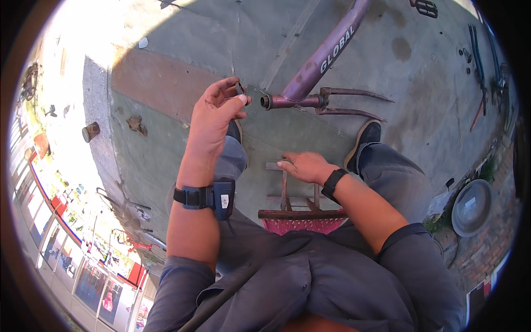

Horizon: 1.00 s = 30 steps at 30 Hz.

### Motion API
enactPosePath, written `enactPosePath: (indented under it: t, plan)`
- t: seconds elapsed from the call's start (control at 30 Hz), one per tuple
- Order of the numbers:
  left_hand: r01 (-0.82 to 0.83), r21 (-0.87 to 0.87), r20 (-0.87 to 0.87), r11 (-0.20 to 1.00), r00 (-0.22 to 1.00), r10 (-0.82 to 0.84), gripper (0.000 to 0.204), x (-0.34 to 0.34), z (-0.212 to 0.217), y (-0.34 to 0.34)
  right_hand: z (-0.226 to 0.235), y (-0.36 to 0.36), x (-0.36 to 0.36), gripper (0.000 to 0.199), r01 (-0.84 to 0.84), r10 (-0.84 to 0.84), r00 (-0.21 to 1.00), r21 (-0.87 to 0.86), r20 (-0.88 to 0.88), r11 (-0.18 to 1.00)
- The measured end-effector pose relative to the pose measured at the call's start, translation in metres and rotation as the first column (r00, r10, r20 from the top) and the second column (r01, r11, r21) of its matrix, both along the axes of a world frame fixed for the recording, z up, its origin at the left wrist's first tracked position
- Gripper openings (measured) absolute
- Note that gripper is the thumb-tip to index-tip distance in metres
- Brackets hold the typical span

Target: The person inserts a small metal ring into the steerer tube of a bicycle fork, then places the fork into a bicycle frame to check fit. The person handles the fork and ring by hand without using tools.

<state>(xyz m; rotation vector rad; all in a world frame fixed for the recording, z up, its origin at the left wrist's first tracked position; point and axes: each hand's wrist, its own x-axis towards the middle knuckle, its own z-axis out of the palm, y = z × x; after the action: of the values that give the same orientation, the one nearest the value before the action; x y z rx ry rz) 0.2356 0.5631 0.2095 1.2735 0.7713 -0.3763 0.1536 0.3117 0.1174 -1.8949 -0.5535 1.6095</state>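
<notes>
My left hand (215,113) is raised in front of me, its fingertips pinched on a small dark part (239,88). Just to the right of it lies the open end of the bottom bracket shell (266,102) of a purple bicycle frame (326,55) on the concrete floor. My right hand (304,165) rests on the front of a low wooden stool (290,207) between my knees; whether it grips anything I cannot tell. A dark band is on each wrist.
My two shoes (365,135) stand on the green-grey concrete. Hand tools (478,61) lie at the far right, a round metal basin (472,206) at the right edge, a bicycle pedal (425,6) at the top. Small bits (135,123) lie at the left.
</notes>
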Motion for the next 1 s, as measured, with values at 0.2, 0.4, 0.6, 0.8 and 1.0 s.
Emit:
enactPosePath:
  t: [0.2, 0.4, 0.6, 0.8, 1.0]
  plan:
    - [0.005, -0.009, 0.152, 1.000, 0.988, -0.004, 0.047, 0.003, 0.017, -0.009, 0.061, -0.014, 0.135, 0.050, 0.215, -0.297, 0.869, 0.237, 0.396, 0.947]
    - [-0.003, 0.013, 0.276, 1.000, 0.961, -0.001, 0.046, -0.012, 0.037, -0.016, 0.127, -0.062, 0.163, 0.043, 0.394, -0.558, 0.721, 0.419, 0.412, 0.818]
    - [0.026, 0.048, 0.297, 0.999, 0.954, -0.039, 0.047, -0.033, 0.045, -0.022, 0.153, -0.096, 0.139, 0.042, 0.428, -0.691, 0.621, 0.579, 0.370, 0.694]
    - [0.094, 0.125, 0.167, 0.988, 0.979, -0.115, 0.051, -0.052, 0.031, -0.023, 0.168, -0.123, 0.129, 0.049, 0.462, -0.756, 0.532, 0.617, 0.382, 0.637]
    - [0.186, 0.179, 0.037, 0.966, 0.980, -0.196, 0.052, -0.057, 0.023, -0.011, 0.165, -0.136, 0.123, 0.051, 0.467, -0.759, 0.532, 0.618, 0.375, 0.633]
